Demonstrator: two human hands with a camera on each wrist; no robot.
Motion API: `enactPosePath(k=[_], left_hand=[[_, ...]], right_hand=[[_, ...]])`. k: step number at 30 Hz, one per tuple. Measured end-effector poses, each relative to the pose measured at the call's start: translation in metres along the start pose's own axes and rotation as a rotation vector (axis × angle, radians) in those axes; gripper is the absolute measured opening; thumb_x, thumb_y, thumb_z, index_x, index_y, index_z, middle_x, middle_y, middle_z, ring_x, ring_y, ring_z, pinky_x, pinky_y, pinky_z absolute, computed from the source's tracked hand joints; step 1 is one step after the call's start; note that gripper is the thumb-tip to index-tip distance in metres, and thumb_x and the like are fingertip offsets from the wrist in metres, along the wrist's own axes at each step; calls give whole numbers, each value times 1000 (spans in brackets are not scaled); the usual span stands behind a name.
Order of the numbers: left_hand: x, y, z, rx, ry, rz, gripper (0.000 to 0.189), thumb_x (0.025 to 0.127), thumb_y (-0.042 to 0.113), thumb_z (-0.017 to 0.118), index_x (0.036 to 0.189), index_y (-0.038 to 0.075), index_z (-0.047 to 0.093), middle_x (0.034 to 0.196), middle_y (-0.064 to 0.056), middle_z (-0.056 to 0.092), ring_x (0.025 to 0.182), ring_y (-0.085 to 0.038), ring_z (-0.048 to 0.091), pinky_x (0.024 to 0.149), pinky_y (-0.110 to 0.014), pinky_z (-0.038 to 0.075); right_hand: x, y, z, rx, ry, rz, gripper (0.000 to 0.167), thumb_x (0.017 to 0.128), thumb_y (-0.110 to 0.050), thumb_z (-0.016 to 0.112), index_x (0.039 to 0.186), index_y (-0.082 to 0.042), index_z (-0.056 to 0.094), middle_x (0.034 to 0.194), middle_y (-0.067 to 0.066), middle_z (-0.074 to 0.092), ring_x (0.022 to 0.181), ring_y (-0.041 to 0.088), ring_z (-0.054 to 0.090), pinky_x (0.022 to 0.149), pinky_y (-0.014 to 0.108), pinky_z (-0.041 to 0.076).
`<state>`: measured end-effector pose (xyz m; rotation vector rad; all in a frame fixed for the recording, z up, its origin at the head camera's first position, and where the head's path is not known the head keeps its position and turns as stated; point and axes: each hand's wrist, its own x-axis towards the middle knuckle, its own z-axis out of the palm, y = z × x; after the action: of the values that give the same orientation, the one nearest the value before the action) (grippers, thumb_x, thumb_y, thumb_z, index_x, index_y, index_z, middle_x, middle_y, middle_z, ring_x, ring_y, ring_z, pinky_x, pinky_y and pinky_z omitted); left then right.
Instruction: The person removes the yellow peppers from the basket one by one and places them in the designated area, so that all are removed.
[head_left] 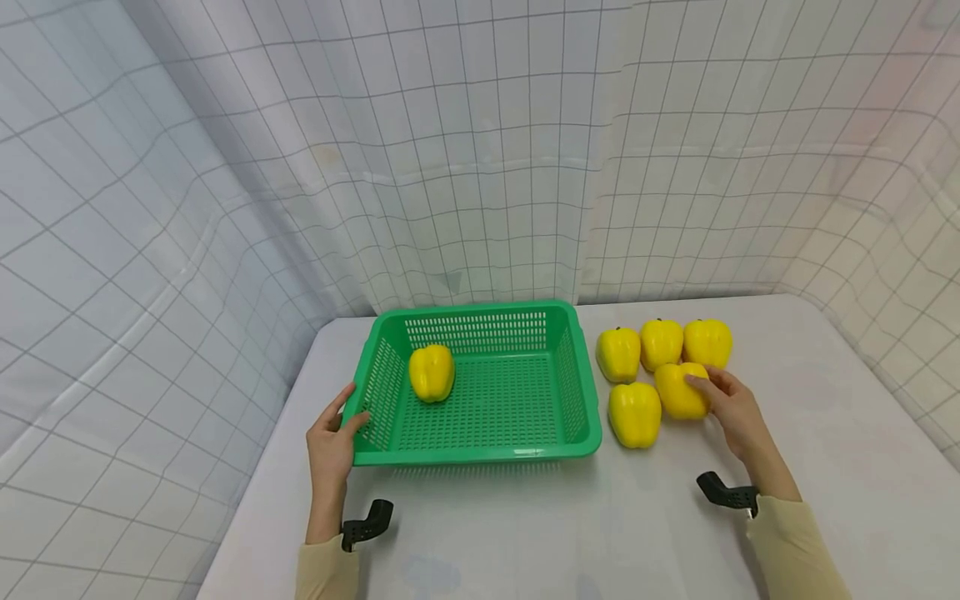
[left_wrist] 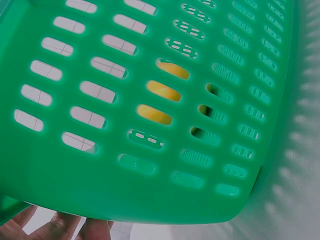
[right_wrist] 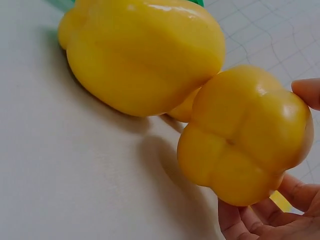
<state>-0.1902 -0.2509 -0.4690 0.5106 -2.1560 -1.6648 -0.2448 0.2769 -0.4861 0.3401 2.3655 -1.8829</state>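
Note:
My left hand [head_left: 331, 442] grips the left rim of a green plastic basket [head_left: 480, 455], thumb over the edge and fingers on the outer side. In the left wrist view its fingers [left_wrist: 60, 227] show below the basket's slotted wall [left_wrist: 150, 195]. Inside the basket, toward the left, lies one yellow bell pepper [head_left: 432, 373]. Another bell pepper [head_left: 681, 392] is held between the thumb and fingers of my right hand [head_left: 738, 414]. The right wrist view shows the held pepper's lobed bottom [right_wrist: 230, 142], with a shadow on the table beneath it.
Right of the basket, a yellow pepper [head_left: 635, 415] lies close beside the held one. Three more, a left one [head_left: 618, 354], a middle one [head_left: 662, 343] and a right one [head_left: 707, 342], form a back row. Checked white curtains [head_left: 487, 167] surround the white table [head_left: 540, 533].

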Motion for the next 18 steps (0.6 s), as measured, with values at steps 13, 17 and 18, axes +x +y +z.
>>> enactPosePath(k=[13, 17, 18], left_hand=[[0, 0, 0, -6, -3, -8, 46, 88, 6, 65, 132, 18, 60, 105, -21, 63, 69, -12, 62, 56, -23, 48], [0, 0, 0, -4, -4, -13, 46, 88, 6, 65, 132, 19, 60, 105, -20, 64, 69, -12, 62, 56, -23, 48], [0, 0, 0, -4, -4, -13, 46, 88, 6, 65, 132, 19, 60, 104, -20, 64, 69, -13, 62, 56, -23, 48]], right_hand=[[2, 8, -2, -48, -19, 36, 90, 87, -58, 56, 148, 0, 26, 141, 16, 32, 110, 24, 38, 81, 23, 38], [2, 9, -3, -53, -17, 35, 90, 87, -59, 56, 147, 1, 28, 140, 17, 33, 109, 24, 39, 78, 20, 39], [2, 10, -3, -57, -19, 32, 89, 87, -59, 55, 147, 1, 28, 141, 17, 33, 109, 25, 39, 78, 19, 40]])
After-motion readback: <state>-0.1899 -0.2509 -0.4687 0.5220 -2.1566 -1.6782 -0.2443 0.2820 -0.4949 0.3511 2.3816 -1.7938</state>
